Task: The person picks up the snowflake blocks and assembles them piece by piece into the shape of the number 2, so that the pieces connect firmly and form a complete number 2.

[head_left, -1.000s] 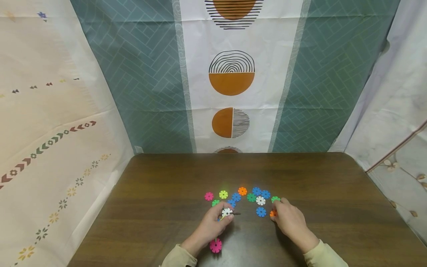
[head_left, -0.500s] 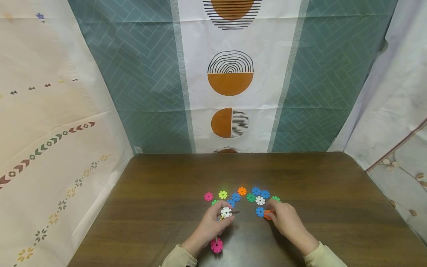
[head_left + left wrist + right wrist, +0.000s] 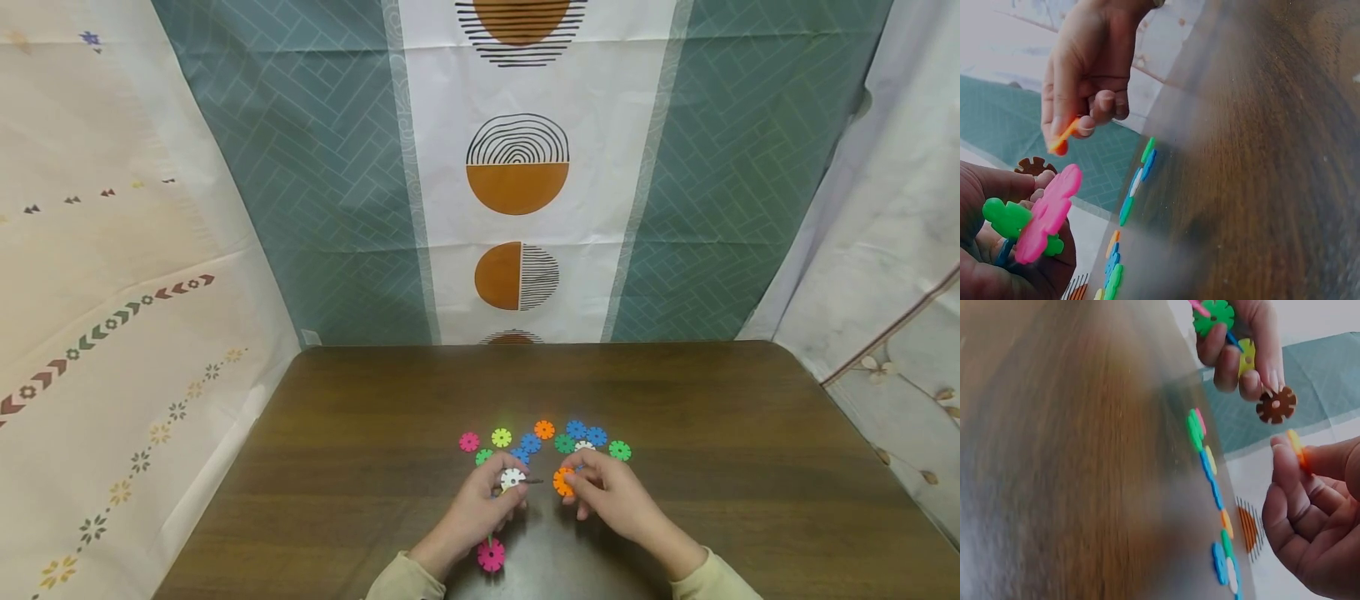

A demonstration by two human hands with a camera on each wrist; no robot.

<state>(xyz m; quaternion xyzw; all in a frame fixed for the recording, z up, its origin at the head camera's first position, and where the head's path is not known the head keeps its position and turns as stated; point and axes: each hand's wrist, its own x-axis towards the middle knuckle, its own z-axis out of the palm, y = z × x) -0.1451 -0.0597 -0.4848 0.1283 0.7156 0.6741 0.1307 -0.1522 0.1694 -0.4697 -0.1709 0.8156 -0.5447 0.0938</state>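
My left hand [image 3: 474, 504] holds a chain of joined notched plastic discs. It includes a white disc [image 3: 512, 477], a pink disc [image 3: 491, 555] hanging toward me, a brown disc [image 3: 1276, 405] at the other end, a yellow disc [image 3: 1247, 353] and a green disc [image 3: 1007, 215]. A blue piece is mostly covered by the fingers. To the right, my right hand [image 3: 622, 500] pinches a loose orange disc [image 3: 563, 482] between thumb and fingers. In the right wrist view that disc is close to the brown one, with a small gap between them.
On the brown table [image 3: 360, 433], several loose discs lie flat beyond the hands: among them a pink disc [image 3: 468, 442], a yellow-green disc [image 3: 501, 437], an orange disc [image 3: 544, 430] and a green disc [image 3: 619, 451]. Patterned cloths [image 3: 337, 167] hang behind and beside the table.
My right hand has picked up the orange disc from the right side of the table and brought it left toward the chain. The left hand has barely moved.
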